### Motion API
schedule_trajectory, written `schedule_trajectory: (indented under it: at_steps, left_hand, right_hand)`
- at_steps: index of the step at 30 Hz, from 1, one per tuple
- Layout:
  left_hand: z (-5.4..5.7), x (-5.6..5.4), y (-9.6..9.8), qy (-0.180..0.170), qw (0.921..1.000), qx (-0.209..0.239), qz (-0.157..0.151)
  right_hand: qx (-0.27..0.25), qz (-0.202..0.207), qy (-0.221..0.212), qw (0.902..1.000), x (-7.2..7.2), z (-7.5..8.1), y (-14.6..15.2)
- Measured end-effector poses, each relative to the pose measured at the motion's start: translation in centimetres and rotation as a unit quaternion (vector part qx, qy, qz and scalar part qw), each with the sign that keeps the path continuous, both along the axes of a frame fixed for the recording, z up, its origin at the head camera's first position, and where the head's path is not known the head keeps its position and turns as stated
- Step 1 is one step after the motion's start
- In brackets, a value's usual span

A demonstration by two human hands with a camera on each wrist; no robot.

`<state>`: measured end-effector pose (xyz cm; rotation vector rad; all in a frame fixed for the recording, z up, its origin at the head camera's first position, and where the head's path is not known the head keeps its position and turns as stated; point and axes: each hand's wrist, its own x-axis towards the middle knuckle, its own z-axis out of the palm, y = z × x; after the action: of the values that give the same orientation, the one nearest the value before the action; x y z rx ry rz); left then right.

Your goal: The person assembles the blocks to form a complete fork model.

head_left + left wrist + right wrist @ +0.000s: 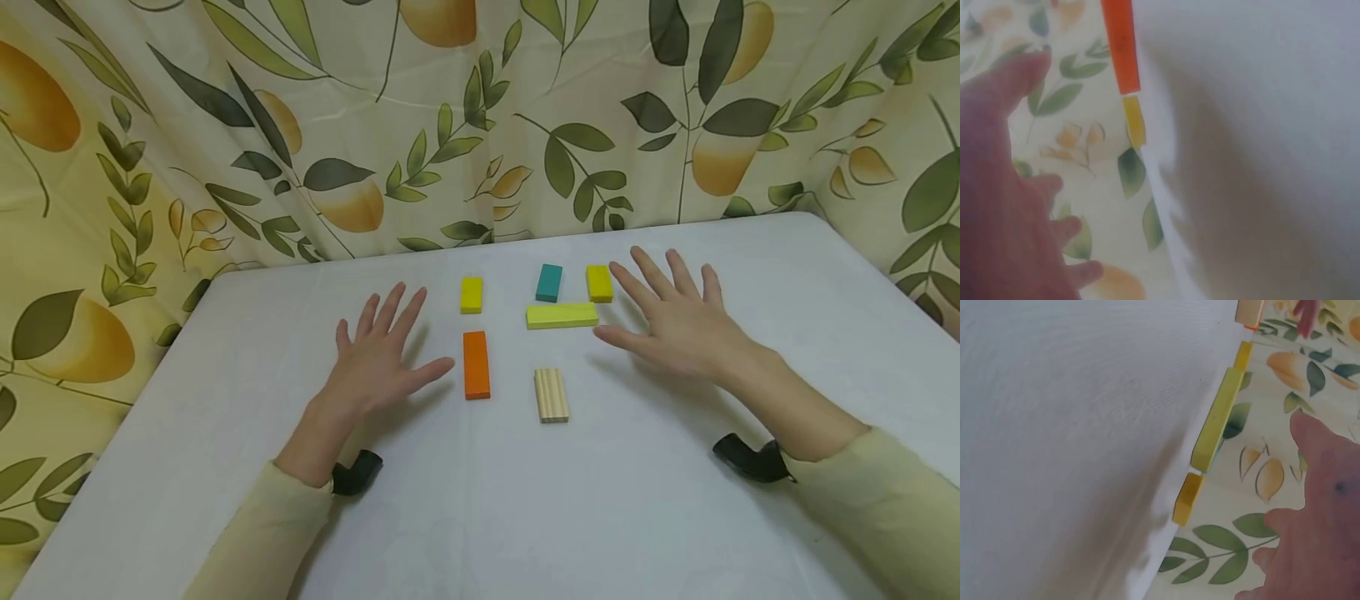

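My left hand is spread above the table, its thumb nearest the orange block. On the other side my right hand is spread too, its fingertips close to a yellow block and the long lime-yellow block. Neither hand holds anything. A teal block lies just behind the lime-yellow one. Farther left lies another yellow block, behind the orange one. Nearest to me is a ridged, pale wooden block. In the right wrist view the lime-yellow block shows beside the right hand.
A white cloth covers the table. Behind it and along both sides hangs a curtain printed with leaves and fruit. Black curved pieces stick out at both wrists, by the sleeve cuffs.
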<state>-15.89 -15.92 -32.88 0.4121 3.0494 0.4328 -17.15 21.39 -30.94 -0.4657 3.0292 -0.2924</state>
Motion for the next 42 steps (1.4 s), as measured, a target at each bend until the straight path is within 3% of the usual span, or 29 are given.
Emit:
schedule_trajectory:
  at_steps: [21, 28, 42]
  left_hand:
    - [-0.5, -0.8, 1.8, 0.004, 0.9985, 0.051, -0.019]
    - [-0.6, -1.1, 2.1, 0.020, 0.9960, 0.073, -0.048]
    - [-2.1, -1.9, 2.5, 0.021, 0.9826, 0.140, -0.121]
  right_hand:
    - [-0.037, 0.015, -0.004, 0.9992, -0.8, -0.1, -3.4]
    - [-0.042, 0.020, -0.002, 0.9989, -1.1, -0.3, -4.2]
    - [-0.086, 0.070, -0.005, 0.9938, -1.8, -1.0, -4.6]
